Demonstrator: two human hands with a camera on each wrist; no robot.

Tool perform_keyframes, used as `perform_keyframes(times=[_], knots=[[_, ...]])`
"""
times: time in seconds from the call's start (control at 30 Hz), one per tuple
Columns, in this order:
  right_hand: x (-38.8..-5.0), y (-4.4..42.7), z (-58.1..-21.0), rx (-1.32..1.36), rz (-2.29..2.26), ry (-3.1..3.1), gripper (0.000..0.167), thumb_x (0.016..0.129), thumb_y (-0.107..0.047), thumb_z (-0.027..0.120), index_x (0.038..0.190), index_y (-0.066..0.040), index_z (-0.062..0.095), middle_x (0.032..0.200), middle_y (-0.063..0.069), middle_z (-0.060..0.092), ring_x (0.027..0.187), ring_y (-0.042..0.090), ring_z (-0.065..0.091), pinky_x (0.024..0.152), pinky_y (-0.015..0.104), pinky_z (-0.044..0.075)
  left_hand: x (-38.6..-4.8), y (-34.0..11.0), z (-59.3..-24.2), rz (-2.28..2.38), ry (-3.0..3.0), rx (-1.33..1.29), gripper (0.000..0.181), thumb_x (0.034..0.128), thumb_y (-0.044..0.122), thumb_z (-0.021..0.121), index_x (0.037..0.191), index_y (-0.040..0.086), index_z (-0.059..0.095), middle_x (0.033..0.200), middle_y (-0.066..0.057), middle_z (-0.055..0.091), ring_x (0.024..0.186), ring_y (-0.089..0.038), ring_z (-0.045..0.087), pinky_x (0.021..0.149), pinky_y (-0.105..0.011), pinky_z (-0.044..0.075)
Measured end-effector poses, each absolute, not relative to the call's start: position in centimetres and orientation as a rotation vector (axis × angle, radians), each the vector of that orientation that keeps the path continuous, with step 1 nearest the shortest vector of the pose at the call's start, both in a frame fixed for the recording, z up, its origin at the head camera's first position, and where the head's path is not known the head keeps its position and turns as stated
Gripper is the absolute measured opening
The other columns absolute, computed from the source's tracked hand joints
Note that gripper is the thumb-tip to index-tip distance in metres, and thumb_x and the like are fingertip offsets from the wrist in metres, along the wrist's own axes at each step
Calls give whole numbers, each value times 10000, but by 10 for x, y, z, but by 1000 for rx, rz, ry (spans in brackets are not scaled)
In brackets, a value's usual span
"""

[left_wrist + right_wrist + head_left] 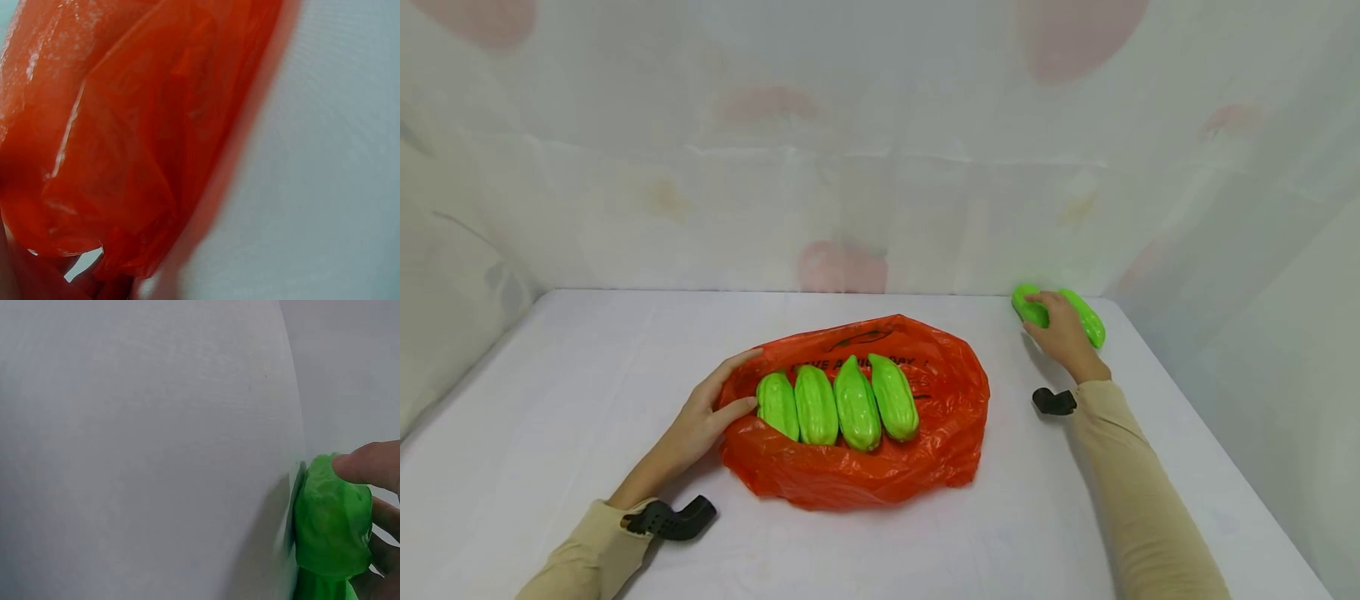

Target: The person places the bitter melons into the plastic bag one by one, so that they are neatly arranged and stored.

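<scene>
Several bright green ridged vegetables lie side by side in a red plastic bag (pixel 946 425), the leftmost vegetable (pixel 777 406) nearest the left hand (pixel 703 412). That hand holds the bag's left edge, thumb at the opening; in the left wrist view the red bag (pixel 125 125) fills much of the picture and hides most of the fingers. At the table's back right corner, the right hand (pixel 1063 335) has its thumb and fingers around a green vegetable (pixel 1028 307); the right wrist view shows this vegetable (pixel 331 519) between them. Another green vegetable (pixel 1086 319) lies just right of that hand.
A white table (pixel 587 375) carries everything. Behind it hangs a pale cloth (pixel 850 208) with faded red spots, and similar cloth stands at both sides. A black wrist device is on each sleeve, left (pixel 673 518) and right (pixel 1054 402).
</scene>
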State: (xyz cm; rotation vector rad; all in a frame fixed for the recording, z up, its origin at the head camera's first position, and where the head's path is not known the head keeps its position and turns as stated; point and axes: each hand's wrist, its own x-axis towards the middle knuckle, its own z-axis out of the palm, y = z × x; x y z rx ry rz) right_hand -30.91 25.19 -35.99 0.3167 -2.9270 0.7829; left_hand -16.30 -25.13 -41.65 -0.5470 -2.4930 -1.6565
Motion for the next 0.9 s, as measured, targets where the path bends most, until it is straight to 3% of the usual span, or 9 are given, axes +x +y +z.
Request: perform_keyframes(times=[0.53,0.9], knots=[[-310,250,-363,247,750,-2975,556,920,-55,625,1421,86,432,1457,352,355,1347,493,365,1113,617,314,-162,-250,-415,-1668,-2493,-535,565,973,35,545,1509,129,391,1489,-165,447,1231,42,463,980,-69,380],[-307,249,-363,169,797,-3025,562,943,-98,623,1454,6,415,1517,285,384,1398,453,356,1133,604,300,-163,-251,-417,-1673,-2494,-535,565,974,33,542,1509,132,390,1488,-155,450,1236,41,463,984,-71,381]])
